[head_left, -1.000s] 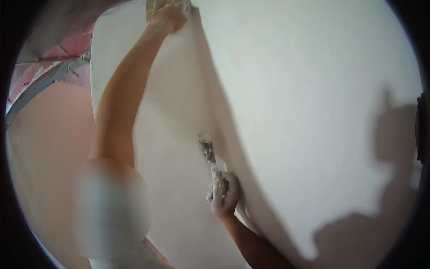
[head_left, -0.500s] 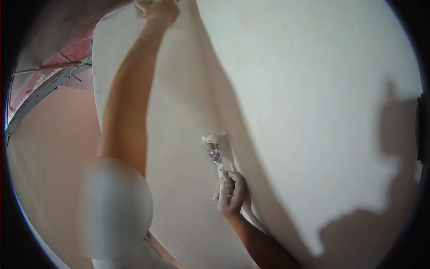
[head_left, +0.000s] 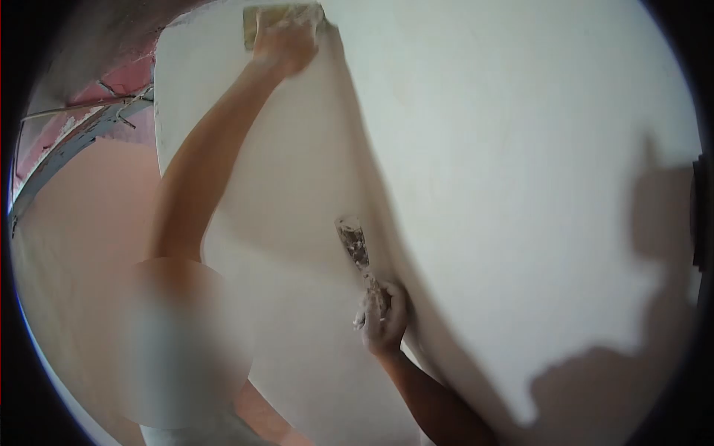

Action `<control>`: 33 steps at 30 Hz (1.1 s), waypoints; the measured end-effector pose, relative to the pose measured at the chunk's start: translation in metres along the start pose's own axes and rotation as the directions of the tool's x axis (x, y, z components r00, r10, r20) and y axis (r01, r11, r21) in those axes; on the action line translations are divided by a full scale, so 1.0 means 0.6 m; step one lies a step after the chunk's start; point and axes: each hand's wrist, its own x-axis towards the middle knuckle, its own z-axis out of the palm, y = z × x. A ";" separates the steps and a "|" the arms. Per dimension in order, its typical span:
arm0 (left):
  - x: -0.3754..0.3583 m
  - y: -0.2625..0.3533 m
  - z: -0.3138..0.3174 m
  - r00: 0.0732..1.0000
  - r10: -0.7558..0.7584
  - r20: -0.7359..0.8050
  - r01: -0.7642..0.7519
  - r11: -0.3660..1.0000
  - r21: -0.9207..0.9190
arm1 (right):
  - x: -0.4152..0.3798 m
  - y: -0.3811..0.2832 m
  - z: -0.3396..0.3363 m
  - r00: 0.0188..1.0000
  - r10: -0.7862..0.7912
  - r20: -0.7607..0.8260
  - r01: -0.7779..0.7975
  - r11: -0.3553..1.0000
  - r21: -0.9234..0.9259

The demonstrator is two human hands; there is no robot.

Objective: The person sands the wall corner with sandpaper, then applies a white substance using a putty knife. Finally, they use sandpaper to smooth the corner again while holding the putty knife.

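Note:
High on the pale wall point(head_left: 483, 149), my left hand point(head_left: 286, 46) is closed over a flat yellowish rectangular plate point(head_left: 251, 28), which lies against the surface. The fingers cover most of the plate, and whitish smears show on them. Lower down and to the right, my right hand point(head_left: 385, 316) grips a putty knife point(head_left: 353, 241) by its handle, blade pointing up and slightly left. Dark and white residue coats the blade. White paste also clings to the fingers of this hand.
At the left is a pinkish wall point(head_left: 89, 223) beneath a curved grey edge point(head_left: 56, 172). Thin sticks or wires point(head_left: 85, 111) jut out there by a pink patch. A dark shadow point(head_left: 602, 386) falls on the wall at the right.
My left hand has moved right and slightly down along the wall with the yellowish plate, and more of the plate shows. My right hand with the putty knife has stayed nearly in place.

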 end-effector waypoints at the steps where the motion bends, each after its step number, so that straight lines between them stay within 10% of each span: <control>1: -0.043 0.004 -0.003 0.996 0.092 -0.021 -0.093 0.993 -0.069 | 0.002 0.001 0.001 1.000 0.023 -0.002 -0.023 0.999 0.033; 4: -0.144 -0.027 0.028 0.899 0.382 -0.214 -0.416 0.898 -0.141 | -0.001 -0.006 -0.001 0.998 0.070 -0.007 -0.070 0.997 0.039; 8: -0.064 -0.066 0.052 0.921 0.168 -0.350 -0.201 0.978 -0.058 | 0.001 0.006 0.002 1.000 0.009 -0.013 -0.009 1.000 0.029; 10: -0.017 -0.055 -0.022 0.989 -0.106 0.103 0.123 0.977 -0.176 | 0.002 0.011 -0.003 0.999 -0.053 0.005 0.053 0.998 0.038; 11: 0.007 -0.053 0.037 0.952 -0.007 -0.307 -0.008 0.999 -0.048 | 0.005 0.007 0.001 0.999 -0.054 0.006 0.054 0.998 0.039; 13: -0.003 -0.008 0.000 0.977 -0.069 0.203 0.108 0.977 -0.185 | 0.004 -0.008 0.001 1.000 0.004 0.018 -0.005 0.997 0.075; 20: -0.049 -0.012 0.041 0.911 0.082 -0.405 -0.121 0.990 -0.071 | 0.005 0.011 -0.009 0.999 -0.016 0.045 0.013 0.998 0.066; 21: -0.012 -0.002 -0.008 0.999 -0.029 -0.044 0.027 0.999 -0.041 | 0.004 0.011 -0.012 0.996 -0.068 0.062 0.070 0.997 -0.024; 25: 0.025 0.008 -0.002 0.994 -0.077 0.078 0.087 0.988 -0.126 | 0.009 0.000 -0.012 0.994 -0.090 0.061 0.094 0.993 -0.067; 28: -0.058 0.017 0.022 0.966 0.176 -0.189 -0.150 0.978 0.144 | 0.005 0.016 -0.011 0.999 0.004 0.043 -0.007 0.998 0.067; 33: -0.017 -0.005 -0.040 0.996 0.018 -0.091 0.000 0.983 0.186 | 0.007 0.007 -0.011 0.993 -0.107 0.047 0.110 0.991 -0.076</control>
